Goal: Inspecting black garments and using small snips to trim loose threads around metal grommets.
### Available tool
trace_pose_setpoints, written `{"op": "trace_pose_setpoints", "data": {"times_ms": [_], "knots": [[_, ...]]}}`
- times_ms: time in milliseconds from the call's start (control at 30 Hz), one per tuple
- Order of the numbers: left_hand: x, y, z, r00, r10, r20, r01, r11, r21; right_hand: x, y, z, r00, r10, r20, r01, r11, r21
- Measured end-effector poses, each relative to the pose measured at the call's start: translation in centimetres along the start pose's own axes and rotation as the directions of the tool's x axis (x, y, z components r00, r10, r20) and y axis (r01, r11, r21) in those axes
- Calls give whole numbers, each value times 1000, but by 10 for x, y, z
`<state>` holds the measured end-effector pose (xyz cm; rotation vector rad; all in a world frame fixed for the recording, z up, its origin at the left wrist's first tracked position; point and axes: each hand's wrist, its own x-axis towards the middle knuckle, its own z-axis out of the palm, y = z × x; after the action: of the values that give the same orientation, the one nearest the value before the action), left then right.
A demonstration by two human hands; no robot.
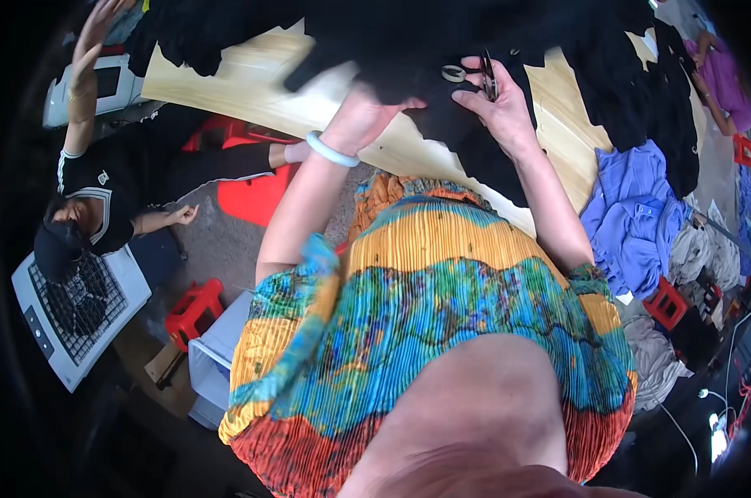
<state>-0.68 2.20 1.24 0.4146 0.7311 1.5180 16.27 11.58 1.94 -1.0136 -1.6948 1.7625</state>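
Black cloth [408, 50] spreads in a heap over the far part of the table and hangs down its near side. My left hand [363, 120], with a pale bangle at the wrist, is closed on an edge of this cloth; it is slightly blurred, and part of its fingers is hidden by the fabric. Dark thread snips [488, 76] with a finger ring are held in my right hand [504, 112]. The thumb and fingers of that hand also lie against the black cloth. The snips' blades cannot be made out clearly.
The wood-grain table [226, 79] carries the black heap. Blue-violet garments [637, 212] lie at the right, with grey cloth [653, 353] below. A person in black [97, 199] sits left, near a fan [80, 307] and red stools [194, 314]. Another person in purple [724, 79] is far right.
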Motion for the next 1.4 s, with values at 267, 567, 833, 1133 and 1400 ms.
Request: {"op": "trace_pose_setpoints", "data": {"times_ms": [267,567,833,1133,1400], "knots": [[-3,-2,-9,989,-136,65,124,979,159,-18,15,-16,972,230,-42,-214,948,236],[-3,4,-7,992,-112,50,107,990,88,-25,2,-6,981,181,-74,-173,979,105],[1,-11,-9,942,-188,-277,217,973,80,-23,10,1,988,62,-138,-62,998,5],[-4,-32,14,950,146,-276,113,662,741,-24,10,9,993,41,-111,-48,997,-57],[4,-7,4,974,-226,-25,203,815,543,-28,5,9,999,38,0,-37,992,-121]]}}
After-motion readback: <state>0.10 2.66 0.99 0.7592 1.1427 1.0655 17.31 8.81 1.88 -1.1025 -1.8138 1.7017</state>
